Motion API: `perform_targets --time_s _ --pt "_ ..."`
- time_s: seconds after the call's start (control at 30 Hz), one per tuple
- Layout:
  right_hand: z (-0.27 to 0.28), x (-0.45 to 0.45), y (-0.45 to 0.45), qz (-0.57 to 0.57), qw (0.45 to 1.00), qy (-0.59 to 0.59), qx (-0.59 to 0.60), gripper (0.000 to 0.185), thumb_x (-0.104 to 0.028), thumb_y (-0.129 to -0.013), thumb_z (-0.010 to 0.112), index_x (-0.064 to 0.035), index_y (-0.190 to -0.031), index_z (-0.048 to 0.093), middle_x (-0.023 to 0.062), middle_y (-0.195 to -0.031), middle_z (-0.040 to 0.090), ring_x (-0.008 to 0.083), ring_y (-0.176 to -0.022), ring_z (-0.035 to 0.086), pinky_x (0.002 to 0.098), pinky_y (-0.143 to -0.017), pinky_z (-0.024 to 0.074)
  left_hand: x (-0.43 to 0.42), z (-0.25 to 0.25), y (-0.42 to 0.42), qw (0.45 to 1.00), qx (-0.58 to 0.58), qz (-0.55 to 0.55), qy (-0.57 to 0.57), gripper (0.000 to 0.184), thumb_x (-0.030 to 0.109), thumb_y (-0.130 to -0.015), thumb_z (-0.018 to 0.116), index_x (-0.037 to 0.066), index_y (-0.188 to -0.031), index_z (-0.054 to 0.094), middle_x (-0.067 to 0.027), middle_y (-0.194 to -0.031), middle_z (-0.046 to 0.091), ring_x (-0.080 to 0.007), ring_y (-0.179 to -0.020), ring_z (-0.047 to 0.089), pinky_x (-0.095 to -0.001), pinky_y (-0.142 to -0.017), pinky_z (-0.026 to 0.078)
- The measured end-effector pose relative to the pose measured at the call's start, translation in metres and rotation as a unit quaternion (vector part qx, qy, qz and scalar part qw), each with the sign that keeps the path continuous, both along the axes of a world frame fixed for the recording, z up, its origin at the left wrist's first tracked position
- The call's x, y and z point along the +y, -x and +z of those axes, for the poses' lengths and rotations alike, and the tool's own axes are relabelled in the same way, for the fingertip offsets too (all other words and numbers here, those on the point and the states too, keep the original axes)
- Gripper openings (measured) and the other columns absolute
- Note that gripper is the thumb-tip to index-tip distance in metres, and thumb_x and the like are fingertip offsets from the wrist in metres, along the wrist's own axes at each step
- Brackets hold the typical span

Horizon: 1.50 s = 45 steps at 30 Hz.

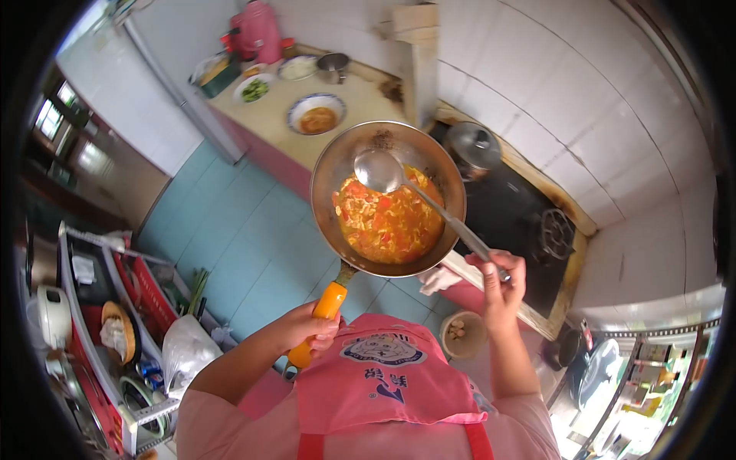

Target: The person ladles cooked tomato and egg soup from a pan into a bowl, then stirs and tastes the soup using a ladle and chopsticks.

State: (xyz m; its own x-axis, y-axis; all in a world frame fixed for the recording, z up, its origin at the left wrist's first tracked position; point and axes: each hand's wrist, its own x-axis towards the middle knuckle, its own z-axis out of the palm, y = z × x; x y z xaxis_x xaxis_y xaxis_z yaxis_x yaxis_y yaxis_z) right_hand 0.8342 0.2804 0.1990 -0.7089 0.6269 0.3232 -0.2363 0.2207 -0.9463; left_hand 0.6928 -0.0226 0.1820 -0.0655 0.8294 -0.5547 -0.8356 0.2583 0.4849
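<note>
My left hand [308, 328] is wrapped round the orange handle [330, 301] of a wok [325, 201], which it holds up in front of the pink apron. Inside the wok lies a soupy mix of tomato and egg [391, 222]. In my right hand [502, 287] is the handle of a metal ladle [379, 170]. The ladle's bowl is over the far part of the wok, above the food's far edge; whether it touches the wok wall I cannot tell. Both hands are closed.
Beyond the wok, a counter [268, 123] bears a patterned bowl [316, 113] with brownish liquid and a plate of chopped greens [254, 90]. A lidded pot [472, 147] sits on the black stove [498, 207] at right. Shelving [100, 245] stands at left, a bin [463, 335] near my right forearm.
</note>
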Motion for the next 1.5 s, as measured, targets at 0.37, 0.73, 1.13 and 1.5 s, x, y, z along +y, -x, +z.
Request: perform_targets --time_s 0.37,0.73,1.13,1.5 --pt "-0.020 -0.155 0.162 0.308 0.862 -0.399 -0.047 0.034 0.005 -0.076 0.064 -0.0083 -0.107 0.060 0.0197 -0.119 0.055 0.0353 -0.095 0.063 0.0370 -0.073 0.0557 -0.157 -0.023 0.089 0.989 -0.019 0.140 0.032 0.019 0.020 -0.089 0.061 0.014 -0.093 0.044 0.0037 -0.066 0.039 -0.0073 -0.052 0.039 -0.0259 -0.048 0.036" --pt "-0.025 -0.147 0.303 0.356 0.879 -0.318 0.008 0.029 0.010 -0.080 0.059 -0.0069 -0.104 0.058 0.0234 -0.110 0.061 0.0359 -0.091 0.065 0.0363 -0.072 0.0545 -0.197 -0.037 0.181 0.951 -0.037 0.306 0.042 0.021 0.014 -0.084 0.062 0.010 -0.094 0.044 0.0021 -0.065 0.040 -0.0078 -0.050 0.038 -0.0255 -0.046 0.036" --pt "-0.040 -0.250 0.560 0.347 0.900 -0.256 0.068 0.019 0.004 -0.084 0.061 -0.0027 -0.102 0.058 0.0190 -0.105 0.063 0.0313 -0.090 0.065 0.0322 -0.072 0.0530 -0.240 -0.045 0.307 0.929 -0.019 0.367 0.050 0.023 0.013 -0.083 0.061 0.010 -0.096 0.041 0.0007 -0.067 0.041 -0.0093 -0.050 0.040 -0.0289 -0.049 0.040" --pt "-0.039 -0.327 0.632 0.366 0.885 -0.288 0.000 0.027 0.010 -0.080 0.059 -0.0050 -0.103 0.058 0.0215 -0.113 0.060 0.0343 -0.092 0.064 0.0342 -0.071 0.0542 -0.333 -0.048 0.454 0.955 -0.015 0.290 0.056 0.018 0.012 -0.085 0.059 0.010 -0.094 0.044 0.0016 -0.066 0.040 -0.0072 -0.050 0.038 -0.0248 -0.047 0.036"
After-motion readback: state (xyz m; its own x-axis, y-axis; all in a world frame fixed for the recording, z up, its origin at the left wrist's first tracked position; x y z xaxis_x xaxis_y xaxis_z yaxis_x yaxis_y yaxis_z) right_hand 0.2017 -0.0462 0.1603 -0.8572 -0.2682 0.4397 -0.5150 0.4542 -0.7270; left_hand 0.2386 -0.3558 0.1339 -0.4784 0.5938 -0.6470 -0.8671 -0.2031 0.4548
